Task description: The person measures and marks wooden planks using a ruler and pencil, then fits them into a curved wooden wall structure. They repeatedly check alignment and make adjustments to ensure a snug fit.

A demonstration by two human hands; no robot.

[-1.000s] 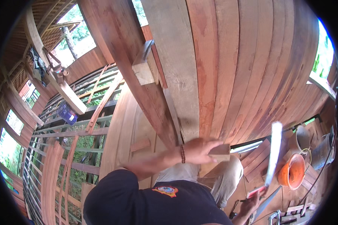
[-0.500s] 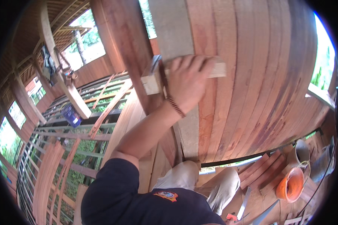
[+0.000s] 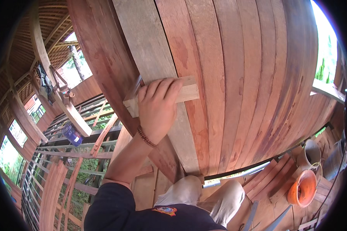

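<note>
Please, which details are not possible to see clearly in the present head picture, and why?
In the head view:
- Left hand: its palm is hidden by the back of the hand.
- Wooden block: its left end is hidden by the left hand.
- Right hand: outside the picture.
- Narrow blade beside the knee: its lower end is cut off by the lower edge.
- Dark blue bucket: its contents are too small to tell.

Our left arm (image 3: 127,159) reaches out in front. The wrist (image 3: 152,135) is almost straight. Our left hand (image 3: 158,109) grips, back toward us, fingers (image 3: 164,89) curled side by side.
</note>
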